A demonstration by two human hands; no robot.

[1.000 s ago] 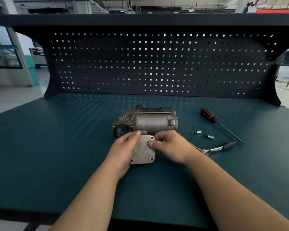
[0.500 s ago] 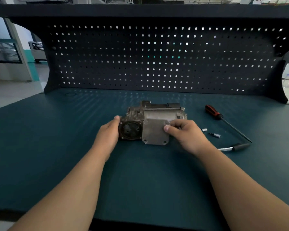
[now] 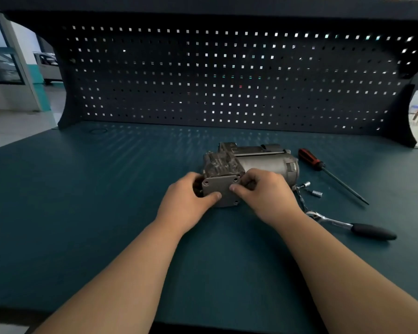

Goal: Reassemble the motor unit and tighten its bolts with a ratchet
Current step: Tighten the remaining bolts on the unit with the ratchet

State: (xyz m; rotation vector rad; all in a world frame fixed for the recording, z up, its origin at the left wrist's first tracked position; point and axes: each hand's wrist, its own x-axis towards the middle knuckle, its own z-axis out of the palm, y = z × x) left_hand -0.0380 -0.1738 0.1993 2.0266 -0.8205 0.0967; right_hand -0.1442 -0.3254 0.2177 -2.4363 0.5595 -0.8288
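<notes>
Since a moment ago, the left hand (image 3: 188, 197) is leaving the motor's end and joining the right hand (image 3: 266, 191), and both are now pinching the flat grey cover plate (image 3: 221, 188) with curled fingers and thumbs, holding it against the near end of the motor unit (image 3: 263, 162). That motor unit is lying on its side in the middle of the green worktop (image 3: 82, 213). To its right a ratchet (image 3: 362, 229), two small silver bits (image 3: 317, 194) and a red screwdriver (image 3: 309, 159) are lying.
</notes>
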